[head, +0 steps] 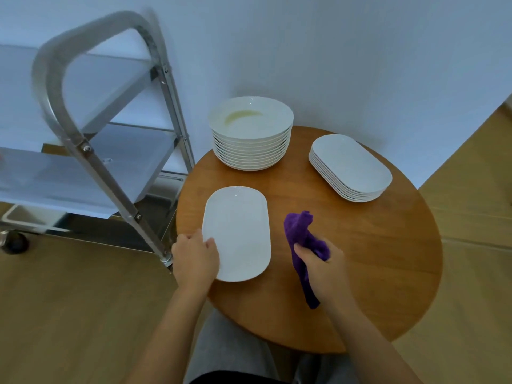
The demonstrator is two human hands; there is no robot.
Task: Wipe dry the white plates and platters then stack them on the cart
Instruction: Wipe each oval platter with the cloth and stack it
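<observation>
1. Round counter (374,259) holds one platter (238,234) near the cart (91,151).
2. Left hand (195,257) grips the platter's edge.
3. Right hand (324,266) holds a cloth (302,231).
4. Platter looks hard, slippery, breakable; hold its rim.

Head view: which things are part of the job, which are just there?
Job: platter held by left hand; purple cloth gripped by right hand; round plate stack; platter stack; cart.
Just there: table; bin under the cart.

Soft even light, blurred cart frame (83,112), wide-angle bowing.
</observation>
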